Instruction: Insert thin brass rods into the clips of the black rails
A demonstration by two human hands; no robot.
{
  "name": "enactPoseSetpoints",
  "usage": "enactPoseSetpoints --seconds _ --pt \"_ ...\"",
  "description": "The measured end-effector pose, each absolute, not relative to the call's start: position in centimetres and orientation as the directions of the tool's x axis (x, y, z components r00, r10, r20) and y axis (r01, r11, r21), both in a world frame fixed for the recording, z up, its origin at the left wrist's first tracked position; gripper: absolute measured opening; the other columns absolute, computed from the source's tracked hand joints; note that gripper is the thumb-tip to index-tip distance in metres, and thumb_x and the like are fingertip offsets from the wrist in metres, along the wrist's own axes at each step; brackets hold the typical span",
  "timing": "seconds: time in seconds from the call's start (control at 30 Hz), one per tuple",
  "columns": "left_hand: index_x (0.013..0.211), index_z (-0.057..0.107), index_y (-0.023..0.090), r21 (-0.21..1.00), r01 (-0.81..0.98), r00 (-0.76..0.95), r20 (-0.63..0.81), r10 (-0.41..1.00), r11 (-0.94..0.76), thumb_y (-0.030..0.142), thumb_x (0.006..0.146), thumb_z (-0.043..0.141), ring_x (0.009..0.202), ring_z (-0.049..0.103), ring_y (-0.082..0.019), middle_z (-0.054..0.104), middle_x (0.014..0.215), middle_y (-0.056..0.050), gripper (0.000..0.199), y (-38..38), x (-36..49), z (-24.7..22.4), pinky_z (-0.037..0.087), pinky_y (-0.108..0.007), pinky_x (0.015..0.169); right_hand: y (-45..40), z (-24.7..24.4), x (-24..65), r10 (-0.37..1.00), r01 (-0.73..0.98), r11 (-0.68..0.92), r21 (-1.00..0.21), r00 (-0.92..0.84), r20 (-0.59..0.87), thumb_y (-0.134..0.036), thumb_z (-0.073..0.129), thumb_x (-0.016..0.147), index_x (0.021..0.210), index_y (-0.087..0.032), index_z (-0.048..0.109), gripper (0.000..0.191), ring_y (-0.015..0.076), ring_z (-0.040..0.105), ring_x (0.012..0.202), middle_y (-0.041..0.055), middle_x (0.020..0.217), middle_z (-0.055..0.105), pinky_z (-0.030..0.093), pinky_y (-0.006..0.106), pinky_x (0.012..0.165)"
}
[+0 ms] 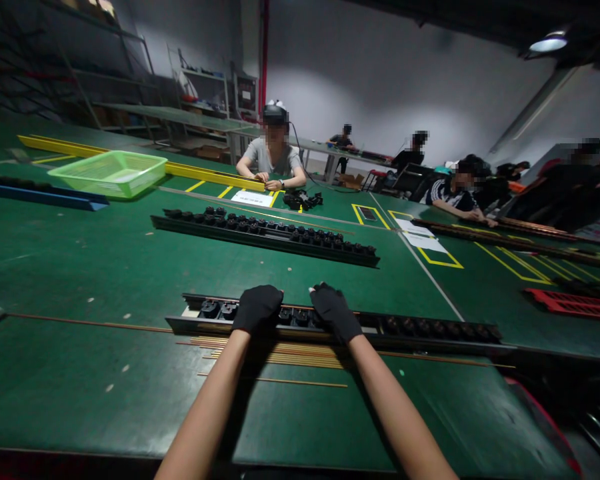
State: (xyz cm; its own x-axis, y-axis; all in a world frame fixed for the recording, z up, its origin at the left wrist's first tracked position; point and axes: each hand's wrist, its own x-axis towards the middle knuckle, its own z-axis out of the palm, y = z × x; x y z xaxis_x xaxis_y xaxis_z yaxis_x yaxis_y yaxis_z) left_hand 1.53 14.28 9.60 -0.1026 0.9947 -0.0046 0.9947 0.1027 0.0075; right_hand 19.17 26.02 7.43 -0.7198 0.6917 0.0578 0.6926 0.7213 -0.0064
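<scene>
A long black channel rail (pixel 430 341) lies across the table in front of me, with a row of black round modules (pixel 300 317) set along it. My left hand (pixel 258 308), in a black glove, is over the left half of the rail with its fingers curled closed. Just to its right, my gloved right hand (pixel 333 312) is also closed over the rail. Whatever either hand pinches is hidden by the gloves. Several thin brass-coloured rods (pixel 285 353) lie along the near side of the rail, partly in the shadow of my arms.
Beyond lies a second black rail (pixel 265 239) with modules. A light green basket (pixel 115 175) stands near a yellow channel (pixel 210 176) at far left. A person (pixel 273 157) sits opposite, beside a black heap of parts (pixel 303 200). A red rack (pixel 575 303) lies at right.
</scene>
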Motion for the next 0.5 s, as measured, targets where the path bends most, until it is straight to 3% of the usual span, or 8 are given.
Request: enactPoseSetpoints --seconds 0.07,0.23,0.4,0.5 --pt "0.114 0.069 0.013 0.015 0.995 -0.098 -0.01 0.995 0.099 0.025 0.099 0.039 0.096 0.068 -0.033 0.071 0.102 -0.018 0.036 14.2 1.5 9.6 0.048 -0.039 0.074 26.5 6.6 20.1 0.516 0.516 0.857 -0.017 -0.857 -0.003 -0.009 0.043 0.098 0.134 -0.019 0.062 0.042 0.0217 0.058 0.128 0.0135 0.138 0.063 0.045 0.039 0.11" --pt "0.116 0.068 0.013 0.022 0.994 -0.103 -0.015 0.995 0.103 0.026 0.098 0.042 0.095 0.066 -0.03 0.07 0.103 -0.017 0.035 14.1 1.5 9.6 0.048 -0.038 0.077 27.2 5.8 21.1 0.441 0.441 0.898 -0.003 -0.897 0.025 -0.002 0.043 0.092 0.135 -0.017 0.062 0.049 0.0205 0.058 0.128 0.0121 0.139 0.062 0.045 0.035 0.112" --pt "0.117 0.067 0.014 0.015 0.994 -0.108 -0.025 0.994 0.109 0.027 0.099 0.038 0.096 0.065 -0.032 0.07 0.104 -0.018 0.037 14.1 1.5 9.5 0.048 -0.039 0.078 26.3 6.5 20.6 0.506 0.506 0.862 -0.006 -0.862 0.017 -0.003 0.041 0.09 0.134 -0.023 0.063 0.053 0.0182 0.059 0.125 0.0073 0.138 0.063 0.045 0.034 0.111" --pt "0.118 0.067 0.014 0.015 0.994 -0.112 -0.034 0.993 0.112 0.027 0.097 0.045 0.099 0.066 -0.032 0.07 0.107 -0.018 0.033 14.2 1.5 9.5 0.048 -0.039 0.079 25.5 7.8 19.7 0.632 0.633 0.774 0.022 -0.774 0.043 -0.01 0.043 0.095 0.12 -0.018 0.07 0.038 0.0229 0.064 0.114 0.0143 0.122 0.071 0.048 0.04 0.103"
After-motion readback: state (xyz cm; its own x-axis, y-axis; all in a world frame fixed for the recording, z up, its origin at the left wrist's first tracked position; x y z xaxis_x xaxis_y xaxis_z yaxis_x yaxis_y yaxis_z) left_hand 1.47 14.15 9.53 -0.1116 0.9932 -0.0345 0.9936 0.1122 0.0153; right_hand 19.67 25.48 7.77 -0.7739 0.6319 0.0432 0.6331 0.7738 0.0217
